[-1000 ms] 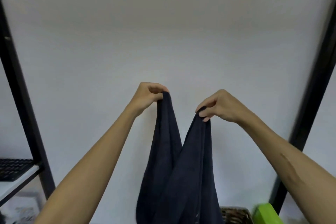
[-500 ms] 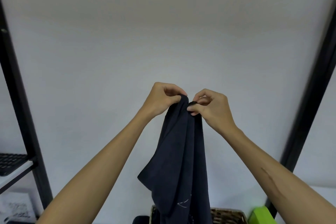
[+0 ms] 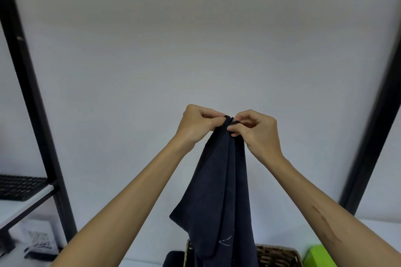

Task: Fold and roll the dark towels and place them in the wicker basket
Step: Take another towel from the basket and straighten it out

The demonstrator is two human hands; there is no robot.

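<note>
My left hand (image 3: 198,124) and right hand (image 3: 257,131) are raised in front of me, knuckles almost meeting, and both grips are closed on the top edge of the towel (image 3: 219,191). The left pinches the cloth between thumb and curled fingers on its left side; the right pinches it from the right, fingertips tucked over the bunched hem. The two held corners are pressed together at the top, so the dark towel hangs doubled in long vertical folds straight down between my forearms. One lower corner juts out to the left, and a few pale loose threads show near the bottom of the cloth. The towel's lower end drops in front of the basket (image 3: 275,254), which sits at the near bottom edge of view with its woven rim showing to the right of the cloth; I cannot tell whether the cloth touches it. Just left of the basket lies a dark lump (image 3: 173,259), too cut off to identify. To the right of the basket is a bright green block (image 3: 319,257). Black frame posts (image 3: 32,102) rise on the left and right, against a plain pale wall (image 3: 195,39). On the left a white shelf (image 3: 19,206) carries a black keyboard (image 3: 20,186), and below it some printed paper (image 3: 38,238) lies blurred.
</note>
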